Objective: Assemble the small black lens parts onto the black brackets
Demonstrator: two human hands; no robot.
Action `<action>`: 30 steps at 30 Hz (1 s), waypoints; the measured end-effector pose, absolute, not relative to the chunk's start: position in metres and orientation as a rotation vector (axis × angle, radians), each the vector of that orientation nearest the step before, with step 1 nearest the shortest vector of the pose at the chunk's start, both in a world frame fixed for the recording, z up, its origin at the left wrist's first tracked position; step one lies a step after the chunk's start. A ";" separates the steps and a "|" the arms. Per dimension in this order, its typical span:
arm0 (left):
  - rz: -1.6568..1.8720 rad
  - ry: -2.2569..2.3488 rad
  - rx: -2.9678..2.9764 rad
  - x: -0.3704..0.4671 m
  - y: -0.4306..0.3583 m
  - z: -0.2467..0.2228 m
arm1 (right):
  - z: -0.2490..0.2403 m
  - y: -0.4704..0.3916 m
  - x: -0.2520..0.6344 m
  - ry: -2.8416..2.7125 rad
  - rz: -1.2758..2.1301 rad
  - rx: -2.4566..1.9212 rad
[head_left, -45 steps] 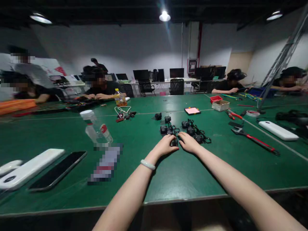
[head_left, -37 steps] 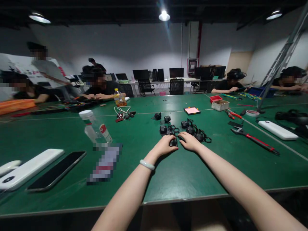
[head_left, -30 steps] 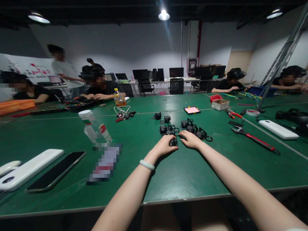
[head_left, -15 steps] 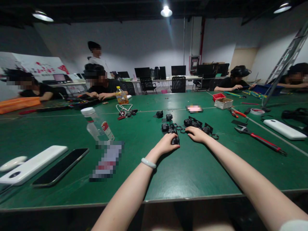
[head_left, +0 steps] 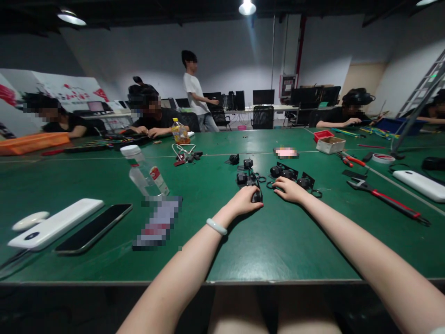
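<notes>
My left hand (head_left: 245,200), with a pale bracelet on its wrist, is closed round a small black part (head_left: 257,195) on the green table (head_left: 243,250). Just beyond it lie more black parts (head_left: 242,178) and a black ring (head_left: 260,178). To the right, my right hand (head_left: 289,189) rests with fingers apart beside another black ring (head_left: 270,185). Past its fingertips is a group of black parts (head_left: 283,172). Another black part (head_left: 306,181) with a flat plate stands to the right of that hand.
A clear bottle (head_left: 143,171), a dark phone (head_left: 95,228) and a white device (head_left: 57,224) are on the left. On the right are an adjustable wrench (head_left: 389,200), pliers (head_left: 351,159) and an open box (head_left: 331,144). Several people are across the table.
The view has shifted slightly, while both hands stay about where they were among the black parts. In the background, a standing person in a white shirt has moved to the right.
</notes>
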State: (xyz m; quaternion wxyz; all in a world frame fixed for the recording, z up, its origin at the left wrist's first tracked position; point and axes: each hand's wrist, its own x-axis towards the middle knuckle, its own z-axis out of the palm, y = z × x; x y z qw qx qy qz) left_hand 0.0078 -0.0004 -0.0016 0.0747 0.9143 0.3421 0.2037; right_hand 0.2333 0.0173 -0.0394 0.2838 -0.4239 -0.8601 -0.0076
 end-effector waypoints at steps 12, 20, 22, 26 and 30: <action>0.509 0.948 2.903 0.024 -0.024 0.005 | -0.036 -0.008 0.216 -2.305 0.100 -1.042; 0.482 0.880 3.024 0.030 -0.044 0.006 | -0.044 -0.017 0.211 -2.193 0.098 -1.144; 0.492 0.882 3.036 0.031 -0.044 0.005 | -0.046 -0.021 0.213 -2.159 0.109 -1.160; 0.481 0.783 3.090 0.030 -0.039 0.004 | -0.047 -0.024 0.216 -2.110 0.151 -1.155; 0.448 0.652 3.159 0.029 -0.032 0.004 | -0.047 -0.021 0.215 -2.095 0.153 -1.170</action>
